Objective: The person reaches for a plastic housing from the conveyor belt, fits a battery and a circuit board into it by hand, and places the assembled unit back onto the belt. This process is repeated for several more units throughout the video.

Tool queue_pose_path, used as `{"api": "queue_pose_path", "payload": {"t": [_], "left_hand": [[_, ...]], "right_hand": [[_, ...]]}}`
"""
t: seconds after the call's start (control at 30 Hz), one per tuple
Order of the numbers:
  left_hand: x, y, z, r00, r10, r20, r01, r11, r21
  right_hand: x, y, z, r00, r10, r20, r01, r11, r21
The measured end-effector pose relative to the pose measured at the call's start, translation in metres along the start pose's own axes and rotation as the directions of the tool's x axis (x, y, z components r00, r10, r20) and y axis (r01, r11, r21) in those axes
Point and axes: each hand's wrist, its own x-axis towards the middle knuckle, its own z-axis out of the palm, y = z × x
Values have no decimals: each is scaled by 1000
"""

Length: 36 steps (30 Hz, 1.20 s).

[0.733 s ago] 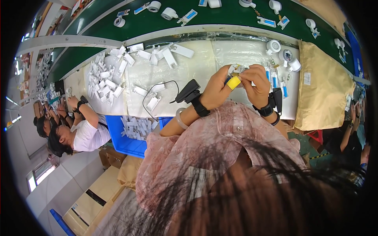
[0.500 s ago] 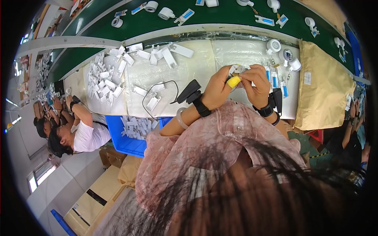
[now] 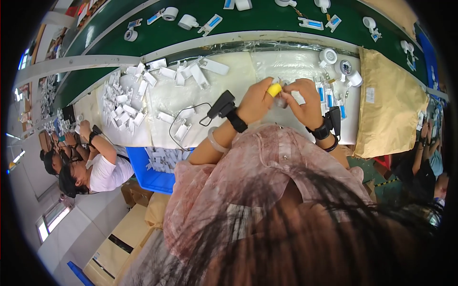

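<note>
Close together over the right part of the bench, my left hand and my right hand have their fingers closed around a small white plastic part. The fingers hide most of this part, so its full shape does not show. A yellow cover sits at the tip of my left thumb. Just right of my right hand lie white pieces with blue strips. Beyond them are white round heads with grilles, in a small group.
White plastic housings are heaped on the left of the bench. A blue bin holds more below. Brown paper covers the right end. A green conveyor carries assembled pieces at the far side. A person in white works at left.
The yellow-covered thumb has moved left and up, and the held part is now more hidden between my fingers. Pieces on the conveyor and bench appear shifted slightly left.
</note>
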Motion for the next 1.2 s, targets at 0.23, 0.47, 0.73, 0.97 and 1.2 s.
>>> {"api": "queue_pose_path", "payload": {"t": [0.23, 0.47, 0.73, 0.97, 1.2], "left_hand": [[114, -29, -37, 997, -16, -82, 6, 994, -112], [204, -48, -67, 750, 411, -518, 61, 738, 673], [115, -124, -23, 896, 372, -242, -212, 837, 504], [60, -121, -19, 970, 31, -240, -19, 998, 53], [75, -92, 3, 736, 509, -446, -189, 787, 587]], "right_hand": [[14, 92, 1, 927, 372, 49, -374, 905, 205], [73, 194, 9, 916, 401, 0, -401, 915, 50], [127, 300, 43, 991, 127, 40, -72, 764, -641], [146, 272, 54, 892, 418, 170, -322, 854, -408], [65, 147, 64, 672, 567, 477, -718, 342, 606]]}}
